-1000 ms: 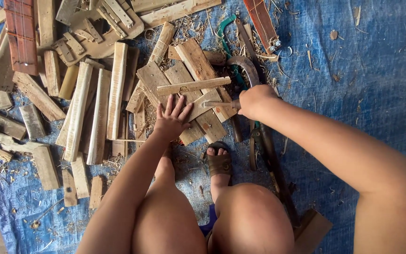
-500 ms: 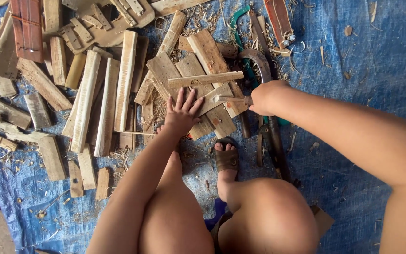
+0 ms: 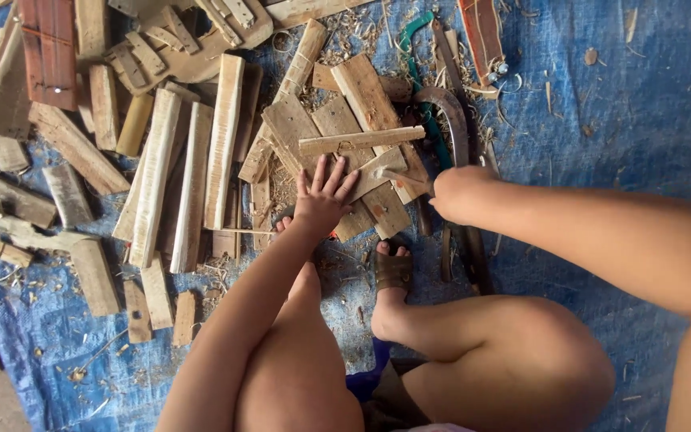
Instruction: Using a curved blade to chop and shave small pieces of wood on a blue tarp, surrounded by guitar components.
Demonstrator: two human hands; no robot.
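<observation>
My left hand [image 3: 323, 198] lies flat with its fingers spread on a cluster of short wooden boards [image 3: 361, 104] on the blue tarp [image 3: 641, 120]. A thin wooden strip [image 3: 361, 140] rests crosswise on the boards just beyond the fingertips. My right hand [image 3: 456, 192] is closed in a fist to the right of them. It grips a small tool [image 3: 397, 176] whose end points left over a light wood piece; I cannot tell what kind of tool it is. My sandalled foot [image 3: 393, 270] sits just below the boards.
Long wooden slats [image 3: 189, 176] and many offcuts cover the left half of the tarp. A curved dark blade [image 3: 451, 112] and a green-handled tool [image 3: 413, 48] lie behind my right hand. Reddish boards [image 3: 48, 48] sit top left, with shavings scattered around.
My view has drifted a little, so the pile sits lower in frame. My left hand stays pressed on the boards and my right fist stays beside them.
</observation>
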